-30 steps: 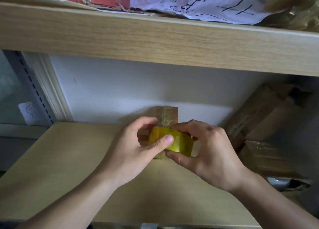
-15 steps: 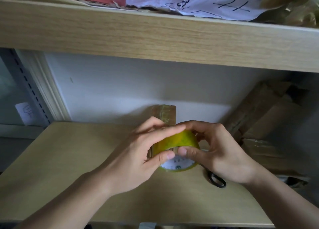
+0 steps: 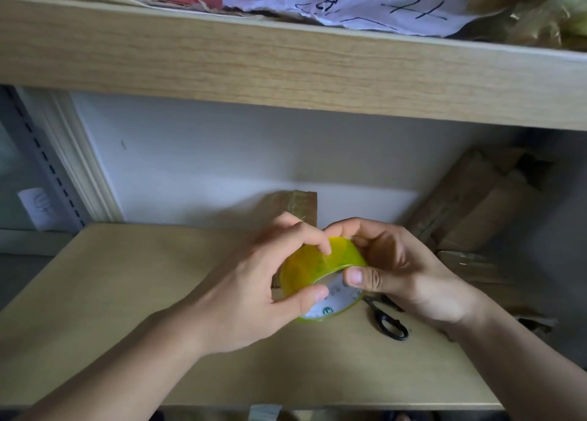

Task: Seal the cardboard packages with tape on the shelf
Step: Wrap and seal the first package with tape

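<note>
Above the near middle of the lower shelf [image 3: 127,293], our left hand [image 3: 251,296] and right hand [image 3: 400,271] both grip the yellow tape roll [image 3: 317,266], now tipped up from lying flat, forefinger probing for the end; black scissors [image 3: 389,322] lie uncovered, the small cardboard package [image 3: 301,203] behind untaped.

Left hand [image 3: 254,293], right hand [image 3: 400,271] fingers curled, close together.

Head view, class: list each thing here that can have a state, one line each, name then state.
Tape roll: held by both hands, no strip pulled free.
Left hand: gripping the roll, fingertip on its surface.
Right hand: gripping the roll.
Scissors: lying on the shelf, unused.
Small package: upright behind the hands.
</note>
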The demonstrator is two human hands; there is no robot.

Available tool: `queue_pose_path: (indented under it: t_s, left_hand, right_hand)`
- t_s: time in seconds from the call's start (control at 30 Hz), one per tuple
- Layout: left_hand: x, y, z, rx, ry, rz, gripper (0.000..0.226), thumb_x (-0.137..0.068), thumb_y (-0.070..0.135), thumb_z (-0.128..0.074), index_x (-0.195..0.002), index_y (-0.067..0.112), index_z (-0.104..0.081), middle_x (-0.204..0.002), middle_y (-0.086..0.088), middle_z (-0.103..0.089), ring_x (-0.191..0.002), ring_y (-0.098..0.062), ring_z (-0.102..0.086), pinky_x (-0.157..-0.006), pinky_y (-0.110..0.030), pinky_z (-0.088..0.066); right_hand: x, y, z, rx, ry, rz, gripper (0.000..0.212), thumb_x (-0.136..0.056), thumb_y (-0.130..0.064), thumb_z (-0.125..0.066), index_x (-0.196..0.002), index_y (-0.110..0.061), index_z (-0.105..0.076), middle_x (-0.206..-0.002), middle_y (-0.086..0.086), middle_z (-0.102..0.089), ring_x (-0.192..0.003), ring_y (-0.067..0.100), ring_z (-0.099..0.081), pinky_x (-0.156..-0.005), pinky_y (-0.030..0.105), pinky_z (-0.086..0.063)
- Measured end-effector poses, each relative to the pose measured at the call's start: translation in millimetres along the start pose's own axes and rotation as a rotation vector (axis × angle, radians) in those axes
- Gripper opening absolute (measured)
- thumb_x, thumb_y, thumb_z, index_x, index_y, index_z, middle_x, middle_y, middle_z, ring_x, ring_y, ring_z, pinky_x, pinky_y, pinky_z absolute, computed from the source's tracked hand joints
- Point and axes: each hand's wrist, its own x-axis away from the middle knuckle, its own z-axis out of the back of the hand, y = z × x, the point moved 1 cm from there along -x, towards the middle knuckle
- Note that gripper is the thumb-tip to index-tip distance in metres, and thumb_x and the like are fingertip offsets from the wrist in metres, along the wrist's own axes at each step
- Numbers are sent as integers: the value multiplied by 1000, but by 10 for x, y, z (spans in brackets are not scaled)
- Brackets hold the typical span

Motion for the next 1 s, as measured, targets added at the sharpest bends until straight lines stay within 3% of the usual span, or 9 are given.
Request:
queue_pose_path:
  t_s: [0.13, 0.23, 0.33, 0.43, 0.53, 0.73, 0.83, 0.93, 1.0]
  left_hand:
    - [17, 48, -37, 122, -280, 98, 40, -94, 7, -64, -112, 31, -39, -128, 46, -44, -94, 12, -54, -74, -7, -40]
    - [28, 38, -44, 259, -344, 162, 34, -97, 3, -55, -111, 24, -34, -155, 30, -36, -98, -4, -60, -80, -44, -53]
    - [13, 40, -45, 353, -307, 134, 24, -101, 3, -52, -108, 17, -34, -158, 21, -39, -107, -9, -62, -84, -58, -51]
    - [0, 41, -64, 398, -231, 84, 16, -104, 6, -52, -107, 11, -36, -156, 16, -44, -140, -15, -48, -103, -54, -48]
    - [-13, 60, -61, 430, -174, 35, 13, -105, 9, -50, -103, 10, -37, -153, 12, -49, -141, -17, -48, -106, -42, -48]
    - [-6, 18, -64, 429, -170, 52, 17, -106, 17, -51, -99, 15, -36, -150, 9, -53, -140, -22, -49, -101, -55, -49]
    - [-14, 31, -92, 417, -130, 60, 24, -105, 17, -51, -89, 15, -32, -138, 7, -60, -144, -17, -45, -95, -42, -50]
    - [2, 3, -132, 441, -155, 84, 19, -104, 20, -53, -111, 15, -36, -147, 6, -54, -137, -19, -52, -101, -39, -50]
    - [25, -19, -125, 385, -195, 81, 37, -103, 29, -55, -136, 27, -38, -150, 15, -50, -133, -13, -56, -103, -35, -49]
  right_hand:
    - [-9, 9, -83, 38, -26, -39, 37, -87, 2, -67, -122, 11, -60, -119, 30, -68, -109, 37, -68, -97, 37, -52]
    - [-29, 23, -136, -5, -46, -51, 36, -88, 6, -64, -123, 14, -57, -120, 30, -67, -109, 36, -68, -97, 35, -52]
    - [-42, 30, -154, -58, -27, -36, 39, -89, 3, -64, -125, 16, -56, -119, 27, -68, -107, 34, -68, -97, 38, -53]
    - [-52, 40, -177, -130, -7, -34, 43, -88, -3, -65, -128, 12, -57, -119, 27, -67, -109, 38, -67, -100, 45, -52]
    - [-63, 47, -192, -180, -4, -30, 47, -88, -6, -64, -131, 13, -55, -120, 27, -66, -111, 40, -65, -102, 47, -50]
    - [-61, 75, -195, -208, -13, -36, 51, -87, -9, -65, -134, 11, -54, -122, 29, -65, -113, 41, -63, -104, 49, -49]
    - [-64, 83, -170, -203, -19, -34, 52, -88, -9, -64, -135, 10, -54, -127, 35, -63, -117, 44, -62, -108, 54, -46]
    - [-60, 88, -134, -163, -25, -38, 50, -89, -9, -63, -134, 11, -54, -125, 33, -63, -114, 42, -63, -105, 50, -49]
    - [-51, 90, -91, -124, -19, -50, 48, -90, -12, -65, -131, 10, -56, -121, 35, -63, -109, 40, -63, -100, 50, -48]
